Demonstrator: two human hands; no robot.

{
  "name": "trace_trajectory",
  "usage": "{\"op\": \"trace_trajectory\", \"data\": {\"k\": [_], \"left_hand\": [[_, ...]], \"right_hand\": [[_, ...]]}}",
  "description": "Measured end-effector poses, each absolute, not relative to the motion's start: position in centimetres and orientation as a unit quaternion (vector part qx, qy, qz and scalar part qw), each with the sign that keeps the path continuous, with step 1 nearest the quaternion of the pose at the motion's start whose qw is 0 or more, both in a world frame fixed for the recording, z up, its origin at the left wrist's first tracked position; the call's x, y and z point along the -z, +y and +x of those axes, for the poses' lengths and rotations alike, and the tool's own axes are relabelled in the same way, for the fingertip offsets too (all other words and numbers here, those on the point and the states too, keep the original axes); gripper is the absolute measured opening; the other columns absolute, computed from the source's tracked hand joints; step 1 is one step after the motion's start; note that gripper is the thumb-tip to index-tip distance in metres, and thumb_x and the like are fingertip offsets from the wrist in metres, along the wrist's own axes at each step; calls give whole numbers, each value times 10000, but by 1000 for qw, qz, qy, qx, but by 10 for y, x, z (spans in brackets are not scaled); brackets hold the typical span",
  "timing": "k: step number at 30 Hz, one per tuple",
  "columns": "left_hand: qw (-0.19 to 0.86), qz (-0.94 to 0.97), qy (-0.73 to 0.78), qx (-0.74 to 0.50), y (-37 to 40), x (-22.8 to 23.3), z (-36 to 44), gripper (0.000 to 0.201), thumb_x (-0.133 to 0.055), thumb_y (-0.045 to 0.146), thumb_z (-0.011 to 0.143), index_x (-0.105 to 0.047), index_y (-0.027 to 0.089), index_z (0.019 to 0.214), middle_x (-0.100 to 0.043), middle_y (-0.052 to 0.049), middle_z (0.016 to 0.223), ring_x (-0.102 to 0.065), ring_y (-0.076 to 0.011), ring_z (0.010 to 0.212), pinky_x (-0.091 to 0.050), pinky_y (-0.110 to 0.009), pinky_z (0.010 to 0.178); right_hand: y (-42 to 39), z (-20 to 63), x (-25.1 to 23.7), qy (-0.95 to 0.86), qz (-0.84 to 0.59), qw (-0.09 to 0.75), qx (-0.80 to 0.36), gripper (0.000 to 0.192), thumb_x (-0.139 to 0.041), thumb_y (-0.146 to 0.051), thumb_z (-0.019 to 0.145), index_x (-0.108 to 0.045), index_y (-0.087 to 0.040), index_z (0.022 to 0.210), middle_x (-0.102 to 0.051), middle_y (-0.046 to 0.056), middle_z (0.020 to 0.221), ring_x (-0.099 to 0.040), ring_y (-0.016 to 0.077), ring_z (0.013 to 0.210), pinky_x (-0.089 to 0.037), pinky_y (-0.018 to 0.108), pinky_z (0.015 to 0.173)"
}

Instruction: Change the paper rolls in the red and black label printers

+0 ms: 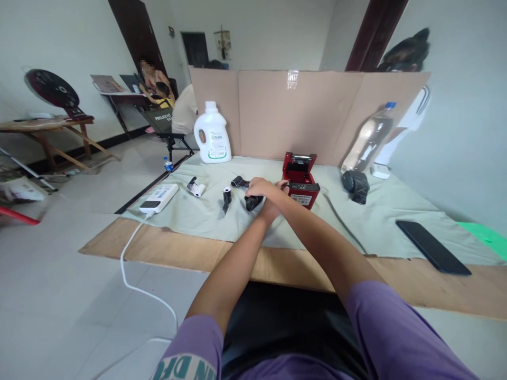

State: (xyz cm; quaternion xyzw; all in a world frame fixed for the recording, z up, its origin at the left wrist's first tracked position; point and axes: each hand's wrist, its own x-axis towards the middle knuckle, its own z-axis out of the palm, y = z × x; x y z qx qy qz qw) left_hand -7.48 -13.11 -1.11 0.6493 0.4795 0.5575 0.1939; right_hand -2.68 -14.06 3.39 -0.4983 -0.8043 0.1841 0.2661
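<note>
Our arms cross over the bench (pixel 190 248). Right hand (pixel 259 187) has fingers closed on a black roll (pixel 253 202), just left of the open red label printer (pixel 301 182). Left hand (pixel 275 203) sits underneath; can't tell its fingers' state.

On the purple sleeve (pixel 190 364) at the bottom edge we read large teal letters, roughly "DF" and then "N", cut off by the frame. On the dark folding chair (pixel 163 119) at the back we make out white capitals that begin "PROJECT"; the rest is too small for us. The white detergent bottle (pixel 212 134) and the red printer (pixel 301 182) both carry labels, but we cannot read them.
</note>
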Motion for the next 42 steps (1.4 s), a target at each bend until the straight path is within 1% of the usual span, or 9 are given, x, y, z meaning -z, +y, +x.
{"op": "trace_trajectory", "data": {"k": [5,10,14,18,21,24,27,33,42], "left_hand": [[246,675,424,-551,-134,19,-77,368,-448,236,990,-544,178,1340,-590,-133,1377,-526,-243,1331,-392,-383,1144],[224,682,451,-530,-140,19,-79,391,-455,344,995,-558,202,1344,-580,-121,1424,-507,-284,1361,-393,-455,1151],[225,663,452,-552,-140,21,-76,414,-464,403,1001,-548,226,1365,-620,-94,1376,-564,-268,1297,-427,-442,1127],[191,635,465,-587,-141,20,-73,442,-560,404,954,-560,214,1353,-640,-106,1327,-574,-274,1269,-441,-438,1108],[94,667,439,-595,-146,13,-71,468,-584,299,922,-534,213,1379,-584,-113,1376,-527,-255,1303,-409,-418,1136],[29,700,444,-558,-152,5,-68,411,-547,213,916,-583,229,1326,-579,-101,1355,-509,-245,1292,-400,-413,1135],[4,713,463,-526,-155,3,-65,397,-584,155,866,-650,241,1248,-588,-85,1331,-502,-247,1271,-411,-405,1117],[-6,710,479,-516,-154,6,-66,381,-611,119,827,-709,255,1169,-601,-73,1295,-499,-255,1243,-416,-416,1107],[-4,710,478,-518,-155,6,-65,406,-585,89,817,-708,263,1163,-600,-71,1270,-494,-252,1242,-410,-423,1109]], "right_hand": [[-126,-42,-59,-798,-385,290,-361,310,-774,-277,753,-667,-221,1038,-706,71,961,-656,233,954,-512,317,817],[-110,-17,-96,-757,-322,341,-455,280,-767,-297,752,-649,-210,991,-649,-14,796,-580,119,702,-469,237,666],[-96,34,-107,-692,-277,392,-539,316,-806,-359,731,-657,-201,961,-569,-38,659,-504,105,562,-419,232,548],[-71,76,-106,-716,-358,407,-439,203,-763,-290,777,-694,-167,922,-639,2,680,-573,133,600,-460,252,593],[-53,92,-99,-773,-464,320,-291,127,-705,-171,779,-729,-147,901,-718,34,776,-638,161,689,-492,264,681],[-43,94,-88,-816,-513,206,-170,198,-685,-141,773,-756,-160,957,-766,67,964,-686,206,894,-500,290,832],[-38,86,-79,-816,-549,153,-102,285,-673,-154,785,-757,-212,1051,-756,74,1111,-669,240,1060,-468,350,958],[-34,77,-77,-793,-589,120,-98,292,-700,-173,751,-785,-264,1015,-753,64,1106,-637,284,1111,-407,449,1040],[-38,80,-71,-778,-590,169,-133,370,-604,-84,776,-795,-280,1024,-744,44,1168,-583,292,1173,-401,492,1063]]}}
